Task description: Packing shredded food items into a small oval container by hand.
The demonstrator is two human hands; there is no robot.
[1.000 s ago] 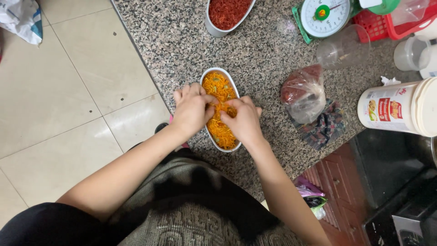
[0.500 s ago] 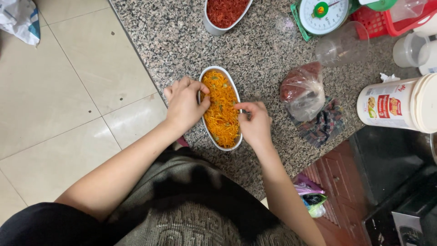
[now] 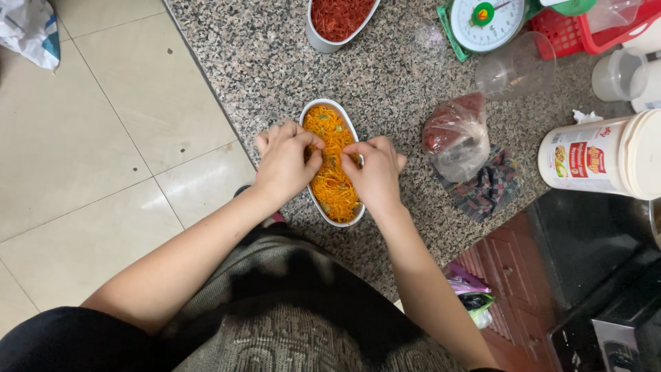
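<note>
Here the left hand [image 3: 286,160] and right hand [image 3: 375,172] pinch orange shreds [image 3: 332,180]; fingertips half-hidden in the oval dish [image 3: 311,109].

At the far edge of the speckled granite counter [image 3: 261,62] stands a white oval dish of red shreds [image 3: 339,19], with a green kitchen scale [image 3: 487,22] and a red basket [image 3: 585,31] to one side. Nearer lie a clear plastic cup [image 3: 515,67] on its side, a knotted bag of reddish food [image 3: 456,134] on a dark patterned cloth [image 3: 492,186], and a large white tub [image 3: 606,155]. A crumpled white bag [image 3: 31,31] rests on the beige tiled floor [image 3: 89,172].
</note>
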